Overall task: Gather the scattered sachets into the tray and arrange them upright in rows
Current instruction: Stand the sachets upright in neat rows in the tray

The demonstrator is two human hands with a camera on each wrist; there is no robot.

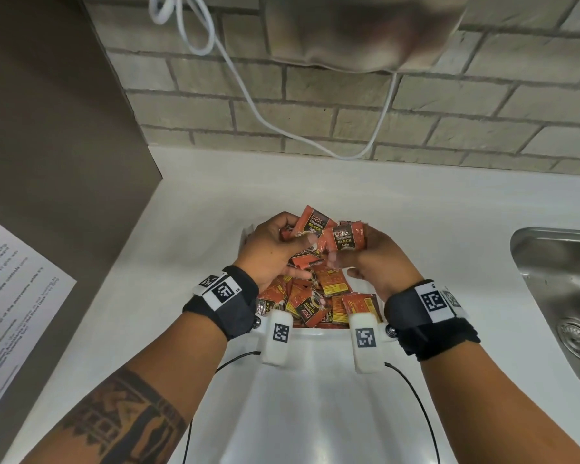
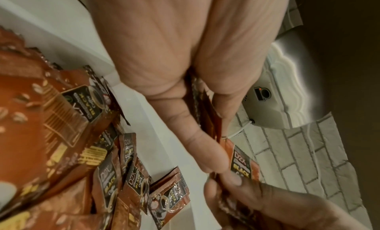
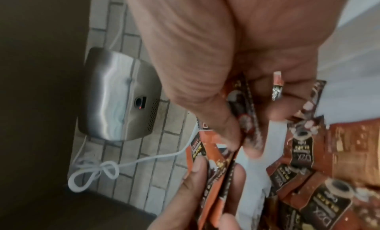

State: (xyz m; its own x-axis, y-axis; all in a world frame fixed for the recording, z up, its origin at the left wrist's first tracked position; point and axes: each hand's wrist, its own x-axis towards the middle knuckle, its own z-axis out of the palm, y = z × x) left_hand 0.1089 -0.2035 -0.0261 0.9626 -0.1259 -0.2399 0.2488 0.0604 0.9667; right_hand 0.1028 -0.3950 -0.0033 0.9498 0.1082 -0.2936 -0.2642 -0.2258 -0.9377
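I read these small orange-and-black foil coffee sachets (image 1: 310,296) as feather-light, thin and floppy, with a slick film that will slide between fingertips. The crimped end seams look like the stiffest place to pinch, so I would take them there.

My left hand (image 1: 273,251) has thumb and fingers curled round a few sachets held on edge. My right hand (image 1: 370,259) pinches one sachet (image 1: 344,236) by its lower part, label toward me. Both bundles sit at the fingertips, touching or nearly so. The rest lie jumbled flat under my palms in the shallow white plastic tray (image 1: 248,233); no row stands yet, I judge.

The head view shows the whole heap and both hands. The left wrist view alone shows the sachets stacked edge-on between thumb (image 2: 205,153) and palm. The right wrist view shows a sachet corner poking out between the curled fingers (image 3: 277,85), hidden from above.
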